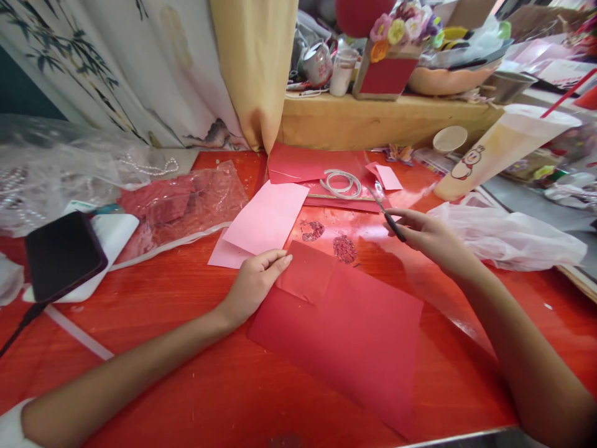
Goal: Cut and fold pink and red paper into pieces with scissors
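My left hand (256,279) pinches the upper left corner of a small red paper piece (308,274). That piece overlaps the upper left part of a large red sheet (354,342), which lies on the red table. Over to the right, my right hand (422,233) holds a thin tool with a black handle (394,226), its metal end pointing up and left; it looks like scissors or a craft knife. Pink paper (269,214) lies just beyond my left hand. Between the hands, small dark red scraps (345,249) are on the tabletop.
A black phone (65,255) with a cable lies at left, near clear plastic bags (186,199). Behind are red sheets with a coiled white cord (341,184). A tilted drink cup (499,152) and a white plastic bag (513,236) stand and lie at right.
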Tool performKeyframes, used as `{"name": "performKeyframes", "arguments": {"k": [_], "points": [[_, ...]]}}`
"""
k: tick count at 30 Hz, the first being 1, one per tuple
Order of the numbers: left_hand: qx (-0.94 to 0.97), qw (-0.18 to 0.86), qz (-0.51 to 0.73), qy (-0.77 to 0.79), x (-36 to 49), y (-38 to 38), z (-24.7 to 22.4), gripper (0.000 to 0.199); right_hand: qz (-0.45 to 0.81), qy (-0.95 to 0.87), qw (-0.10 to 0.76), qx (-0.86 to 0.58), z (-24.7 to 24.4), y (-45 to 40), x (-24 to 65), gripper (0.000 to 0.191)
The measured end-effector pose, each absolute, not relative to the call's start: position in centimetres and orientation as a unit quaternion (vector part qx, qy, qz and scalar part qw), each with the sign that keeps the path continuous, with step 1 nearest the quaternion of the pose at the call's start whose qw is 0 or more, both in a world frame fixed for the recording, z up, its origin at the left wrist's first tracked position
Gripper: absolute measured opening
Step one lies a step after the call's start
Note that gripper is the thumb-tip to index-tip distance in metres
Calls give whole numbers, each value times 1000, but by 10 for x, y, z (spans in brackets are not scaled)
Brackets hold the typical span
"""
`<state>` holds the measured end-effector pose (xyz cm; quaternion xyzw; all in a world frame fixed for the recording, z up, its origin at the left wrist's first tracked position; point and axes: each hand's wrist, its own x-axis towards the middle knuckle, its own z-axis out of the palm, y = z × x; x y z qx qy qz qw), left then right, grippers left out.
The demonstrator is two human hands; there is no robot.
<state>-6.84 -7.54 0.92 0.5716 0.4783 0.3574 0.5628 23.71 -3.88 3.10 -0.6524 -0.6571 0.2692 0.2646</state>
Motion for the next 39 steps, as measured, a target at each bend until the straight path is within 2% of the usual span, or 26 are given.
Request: {"name": "performKeyframes", "arguments": {"k": [4,8,14,17,19,21,23,25,28,32,35,39], "points": [[581,558,348,479,-69,-75,10,27,156,-681,172,-694,24,-35,238,41],[594,548,336,484,-69,-75,11,26,135,-701,115,-691,16,-31,243,39],[621,521,323,489,-68,-76,10,27,111,-749,93,-646,10,-28,251,39],[638,505,310,491,-69,-76,8,27,96,-757,130,-633,19,-36,238,39],[647,496,307,491,-69,-75,7,27,166,-774,151,-592,29,-46,222,38],[660,477,314,488,-70,-74,6,27,329,-785,115,-512,38,-59,204,40],[676,452,323,484,-70,-74,6,26,425,-784,48,-451,42,-69,188,36],[691,432,325,481,-69,-74,5,26,460,-773,26,-436,38,-74,178,36],[727,385,310,477,-71,-73,7,25,476,-761,39,-439,28,-74,173,39],[805,240,289,459,-85,-56,22,24,470,-774,31,-423,22,-70,177,42],[806,164,234,518,-106,-36,40,24,468,-789,33,-398,26,-72,176,42],[781,2,174,600,-129,-25,68,30,546,-741,78,-383,27,-77,171,36]]}}
